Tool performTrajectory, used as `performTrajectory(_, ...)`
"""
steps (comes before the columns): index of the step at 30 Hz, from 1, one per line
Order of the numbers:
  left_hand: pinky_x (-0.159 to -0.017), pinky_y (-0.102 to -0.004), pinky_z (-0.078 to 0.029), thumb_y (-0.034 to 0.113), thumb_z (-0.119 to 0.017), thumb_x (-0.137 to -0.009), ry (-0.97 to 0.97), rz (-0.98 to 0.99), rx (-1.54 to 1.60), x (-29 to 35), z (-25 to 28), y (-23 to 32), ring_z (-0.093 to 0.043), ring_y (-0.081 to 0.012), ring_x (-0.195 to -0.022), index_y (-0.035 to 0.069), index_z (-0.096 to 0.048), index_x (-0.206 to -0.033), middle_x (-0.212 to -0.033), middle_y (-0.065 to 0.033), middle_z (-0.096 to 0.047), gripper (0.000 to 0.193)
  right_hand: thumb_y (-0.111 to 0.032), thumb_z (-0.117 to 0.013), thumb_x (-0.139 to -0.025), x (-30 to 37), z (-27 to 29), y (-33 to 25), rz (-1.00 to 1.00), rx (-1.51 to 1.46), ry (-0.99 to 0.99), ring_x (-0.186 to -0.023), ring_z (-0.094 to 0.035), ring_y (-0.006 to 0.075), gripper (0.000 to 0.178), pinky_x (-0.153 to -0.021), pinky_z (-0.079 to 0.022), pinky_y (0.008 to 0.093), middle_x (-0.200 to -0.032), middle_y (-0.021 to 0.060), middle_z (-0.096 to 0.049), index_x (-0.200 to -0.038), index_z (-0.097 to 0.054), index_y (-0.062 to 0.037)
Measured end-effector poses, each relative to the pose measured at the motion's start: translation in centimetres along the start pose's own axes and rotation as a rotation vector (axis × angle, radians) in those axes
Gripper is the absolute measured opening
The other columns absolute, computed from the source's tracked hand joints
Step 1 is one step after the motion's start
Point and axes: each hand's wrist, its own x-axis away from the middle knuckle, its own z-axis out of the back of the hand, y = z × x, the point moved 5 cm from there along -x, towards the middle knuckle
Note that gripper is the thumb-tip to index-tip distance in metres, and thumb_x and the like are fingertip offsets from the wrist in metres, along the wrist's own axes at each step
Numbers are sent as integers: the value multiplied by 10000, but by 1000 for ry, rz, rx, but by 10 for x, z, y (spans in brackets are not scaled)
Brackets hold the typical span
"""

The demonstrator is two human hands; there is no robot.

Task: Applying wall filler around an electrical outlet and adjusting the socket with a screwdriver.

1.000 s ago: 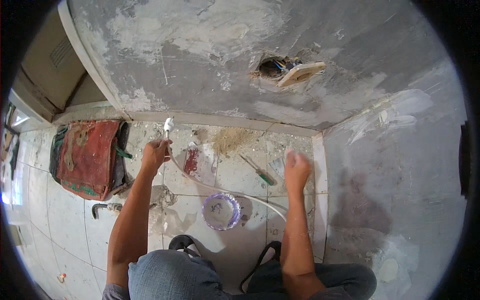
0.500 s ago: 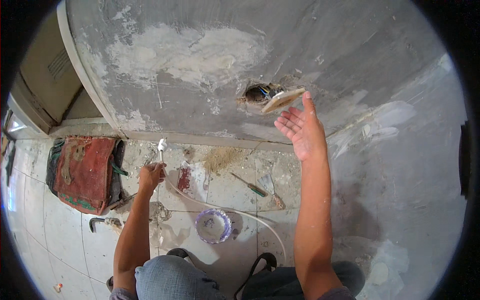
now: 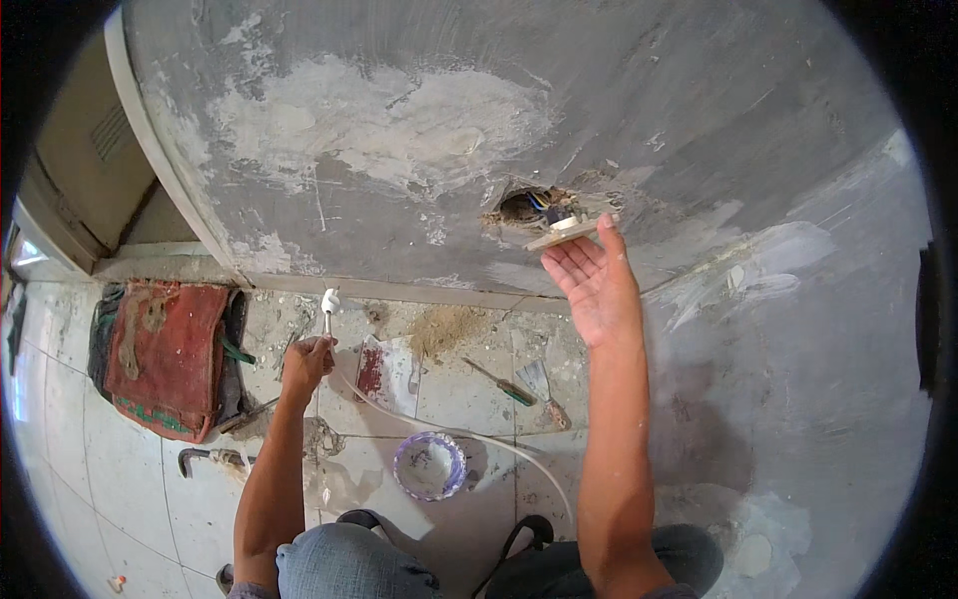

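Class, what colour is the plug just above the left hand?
The plug is white, best seen in the head view.

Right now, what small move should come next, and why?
Perhaps have the right hand steady the wall plate: it sits out from its hole, wires exposed, the thumb at its edge. The left hand holds the cable just below the white plug.

A red bag (image 3: 168, 354) (stained, green-trimmed) lies well left of a purple-rimmed bowl (image 3: 456, 467).
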Motion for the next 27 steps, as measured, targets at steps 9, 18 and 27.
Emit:
performTrajectory(9, -612, -262, -506, 323, -554, -957, -25, 4, -38, 4, 3, 0, -563, -107, -608, 13, -684, -963, -683, -11, -584, 336, -402, -666, -867, 6, -2, 33, 53, -106, 12, -1030, -577, 263, 556, -1006, -448, 424, -1102, 154, -554, -1171, -508, 35)
performTrajectory(18, -568, -256, -501, 290, -576, -944, 8, -5, 16, 9, 4, 3, -588, -115, -593, -13, -693, -924, -699, -46, -628, 325, -359, -657, -896, 4, -12, 51, 42, -234, 64, -890, -555, 144, 424, -970, -452, 337, -968, 46, -565, -1092, -568, 6)
performTrajectory(27, -582, -257, -513, 292, -574, -948, -6, 7, 23, 8, -3, 9, -602, -119, -610, -12, -694, -938, -709, -48, -634, 327, -355, -678, -883, -7, -21, 64, 68, -226, 127, -941, -558, 192, 500, -988, -463, 381, -1004, 95, -534, -1128, -530, 55)
